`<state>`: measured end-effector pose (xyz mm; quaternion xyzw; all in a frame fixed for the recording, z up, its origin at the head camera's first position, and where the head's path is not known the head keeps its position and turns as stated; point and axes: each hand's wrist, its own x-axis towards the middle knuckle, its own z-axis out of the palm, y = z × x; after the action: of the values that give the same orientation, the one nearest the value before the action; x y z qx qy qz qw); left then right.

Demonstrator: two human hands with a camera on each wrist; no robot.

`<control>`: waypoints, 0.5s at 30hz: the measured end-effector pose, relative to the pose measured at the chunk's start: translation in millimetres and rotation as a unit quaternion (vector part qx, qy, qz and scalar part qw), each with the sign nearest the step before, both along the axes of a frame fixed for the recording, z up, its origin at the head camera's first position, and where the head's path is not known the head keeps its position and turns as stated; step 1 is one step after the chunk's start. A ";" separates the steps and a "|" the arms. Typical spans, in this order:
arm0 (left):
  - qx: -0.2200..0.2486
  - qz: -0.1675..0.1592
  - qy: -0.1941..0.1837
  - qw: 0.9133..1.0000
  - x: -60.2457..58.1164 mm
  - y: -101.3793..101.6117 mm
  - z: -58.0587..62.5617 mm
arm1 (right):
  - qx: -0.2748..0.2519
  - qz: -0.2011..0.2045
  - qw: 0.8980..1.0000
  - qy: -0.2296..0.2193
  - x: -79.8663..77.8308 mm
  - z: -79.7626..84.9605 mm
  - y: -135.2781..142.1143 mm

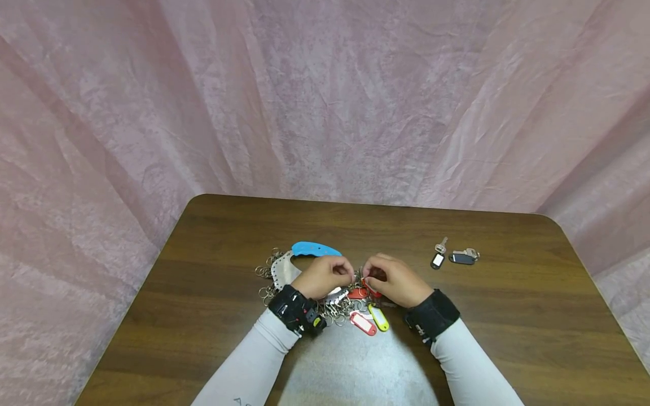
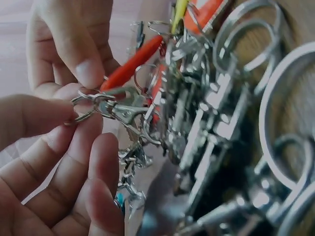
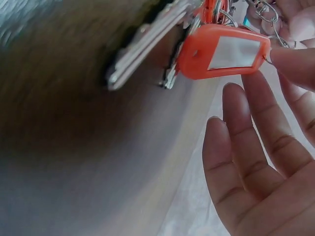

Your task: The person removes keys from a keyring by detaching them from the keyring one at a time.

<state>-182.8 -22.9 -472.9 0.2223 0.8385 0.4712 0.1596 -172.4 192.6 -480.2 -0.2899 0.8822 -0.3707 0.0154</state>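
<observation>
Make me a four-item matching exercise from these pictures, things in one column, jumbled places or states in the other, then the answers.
Things
1. Left hand
2. Right hand
3. Yellow tag
4. Curtain

Places or states
A. Behind the table
B. Pinching a metal ring
C. Unheld, beside a pinkish tag
D. At the end of a red tag

Pairs: 1-B; 2-D; 3-C; 4-A

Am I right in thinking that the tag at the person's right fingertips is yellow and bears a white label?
Not quite: the tag at the right hand's fingertips is orange-red, not yellow, as the right wrist view shows. It does bear a white label.
</observation>
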 end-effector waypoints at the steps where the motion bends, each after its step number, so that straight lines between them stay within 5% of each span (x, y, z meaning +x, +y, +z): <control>1: -0.001 0.004 0.005 1.000 -0.2 0.0 -0.1 | -0.002 -0.001 1.000 -0.003 0.2 0.4 -0.5; 15: -0.040 0.035 0.033 0.998 0.0 -0.4 0.6 | -0.027 -0.005 0.999 -0.044 3.8 4.9 -4.5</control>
<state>-182.7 -23.3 -472.3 0.2011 0.8688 0.4352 0.1242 -168.7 188.1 -475.3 -0.2694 0.8717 -0.4070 0.0444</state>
